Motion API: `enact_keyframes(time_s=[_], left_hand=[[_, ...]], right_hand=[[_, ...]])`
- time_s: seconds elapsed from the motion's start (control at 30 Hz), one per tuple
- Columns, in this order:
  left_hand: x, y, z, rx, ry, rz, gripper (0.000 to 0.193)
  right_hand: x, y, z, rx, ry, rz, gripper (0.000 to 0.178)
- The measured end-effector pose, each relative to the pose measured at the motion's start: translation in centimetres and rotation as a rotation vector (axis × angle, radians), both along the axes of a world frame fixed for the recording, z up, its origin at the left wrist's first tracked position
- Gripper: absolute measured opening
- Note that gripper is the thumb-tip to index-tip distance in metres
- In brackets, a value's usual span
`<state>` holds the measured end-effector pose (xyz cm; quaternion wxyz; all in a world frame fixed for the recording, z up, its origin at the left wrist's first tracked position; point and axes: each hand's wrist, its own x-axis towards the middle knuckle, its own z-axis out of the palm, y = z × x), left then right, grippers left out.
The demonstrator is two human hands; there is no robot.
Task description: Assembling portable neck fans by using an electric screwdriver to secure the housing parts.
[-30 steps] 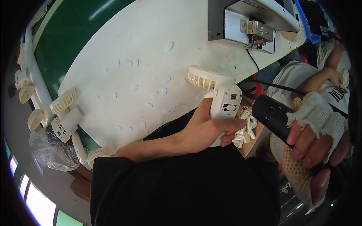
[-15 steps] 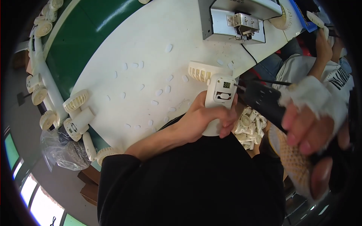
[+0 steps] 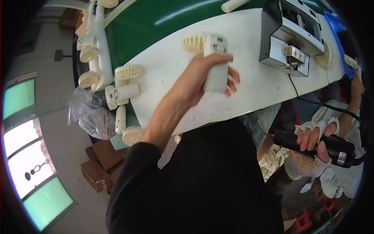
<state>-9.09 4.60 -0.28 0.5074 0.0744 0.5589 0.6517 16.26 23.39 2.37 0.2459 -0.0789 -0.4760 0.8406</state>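
My left hand (image 3: 194, 76) is wrapped around the handle of a cream handheld fan (image 3: 216, 80) and holds it above the white table. The fan's slatted round head points left, and its upper body is smeared by motion. Off to the right, my right hand (image 3: 311, 136), in a fingerless knit glove, grips a black corded electric screwdriver (image 3: 288, 139). Its thin bit points left, well apart from the fan. Small pale oval pieces (image 3: 191, 117) lie scattered on the tabletop (image 3: 241, 46) below the left hand.
More fans (image 3: 126, 93) stand at the table's left edge, beside a clear plastic bag (image 3: 91, 117). A metal machine (image 3: 292, 39) with a cable occupies the back right. Fans fill a container (image 3: 272, 158) below right. A co-worker's arm (image 3: 355, 89) shows at far right.
My left hand has carried the fan up over the table, away from the screwdriver. My right hand has drawn the screwdriver back, lower and to the right. The view has shifted.
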Motion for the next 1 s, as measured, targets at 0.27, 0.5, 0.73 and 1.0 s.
enact_keyframes(time_s=[0.27,0.5,0.73,1.0], left_hand=[[-5.2,-1.0,11.2,-0.870,1.122,-0.022,0.071],[-0.5,-14.7,6.1,-1.894,1.191,0.361,0.073],[-2.5,-17.5,-1.7,-1.926,1.148,0.426,0.075],[-3.5,-17.2,-0.4,-1.682,1.366,0.418,0.059]], right_hand=[[0.6,1.0,-1.7,-0.039,0.114,-0.034,0.027],[1.5,2.0,-4.0,-0.176,0.035,-0.061,0.025],[-1.6,-1.5,-3.6,-0.223,-0.005,-0.064,0.024],[-1.6,-1.9,-4.3,-0.223,-0.060,-0.127,0.022]])
